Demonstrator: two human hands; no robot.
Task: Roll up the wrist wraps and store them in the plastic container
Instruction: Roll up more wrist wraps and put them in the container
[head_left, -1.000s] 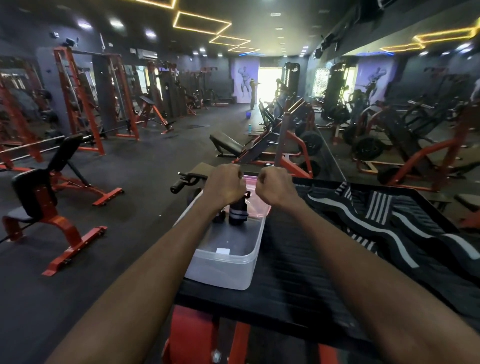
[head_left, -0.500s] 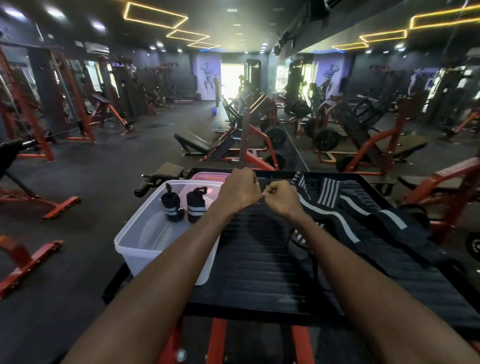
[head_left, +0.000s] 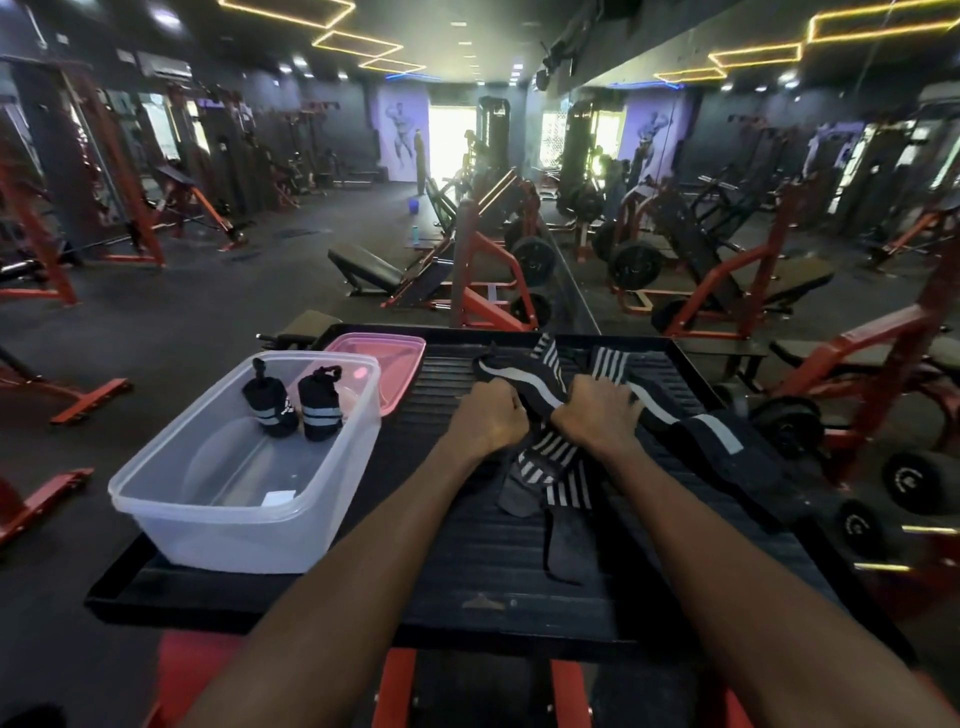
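Both hands are gripping the same loose wrist wrap (head_left: 537, 387), black w/ a white stripe. Left hand (head_left: 488, 418) is curling its fingers round the wrap just left of the right hand (head_left: 597, 415), which is clamping down on it w/ fingers bent over the fabric; the two fists are sitting nearly touching. The wrap's far end is running up and away from the grip, and a striped end (head_left: 550, 470) is hanging below the hands w/ a thin black strap (head_left: 548, 545) trailing toward the person. Right of the grip more unrolled wraps (head_left: 696, 431) are lying in a pile. All of it is resting on a black ribbed platform (head_left: 467, 561). Left of the grip the clear plastic container (head_left: 218, 525) is sitting on the platform edge, holding two rolled wraps (head_left: 293, 405) upright side by side at its far end. Pink lid (head_left: 395, 358) is lying just beyond the container. Gym machines (head_left: 493, 270) are standing behind.
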